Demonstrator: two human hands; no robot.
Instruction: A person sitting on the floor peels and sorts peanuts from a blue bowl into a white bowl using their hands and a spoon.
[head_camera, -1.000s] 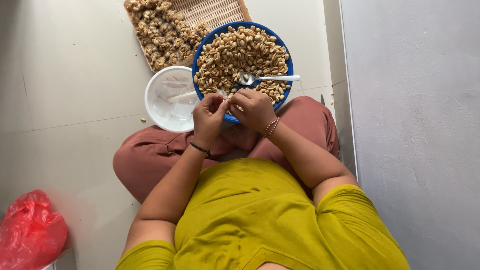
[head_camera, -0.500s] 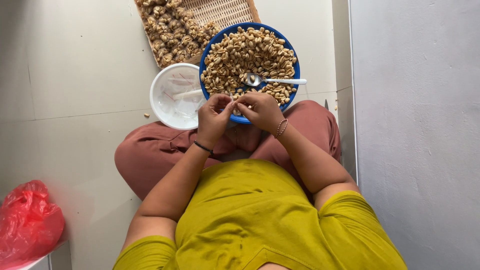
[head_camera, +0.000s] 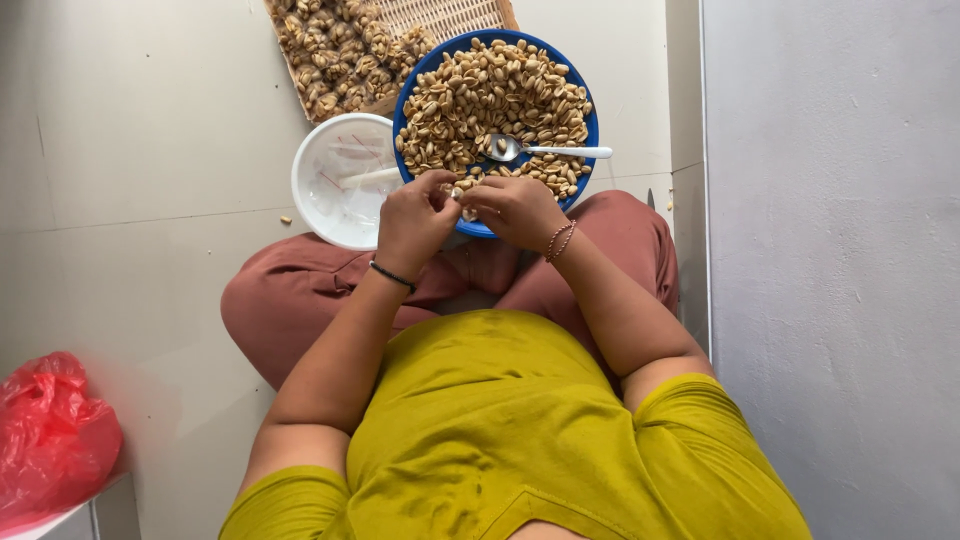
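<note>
We cannot make out the small piece (head_camera: 456, 192) pinched between our fingertips (too tiny); the woven tray (head_camera: 440, 18) runs off the top edge.

A home: tiled floor (head_camera: 150, 150), woven tray (head_camera: 440, 15), nut basin (head_camera: 590, 120).

Small pale nut (head_camera: 457, 193) between fingertips.

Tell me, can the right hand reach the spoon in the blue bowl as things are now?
Probably yes. The spoon lies uncovered on the nuts just past the right hand, handle toward that side, but both hands now pinch a nut.
</note>
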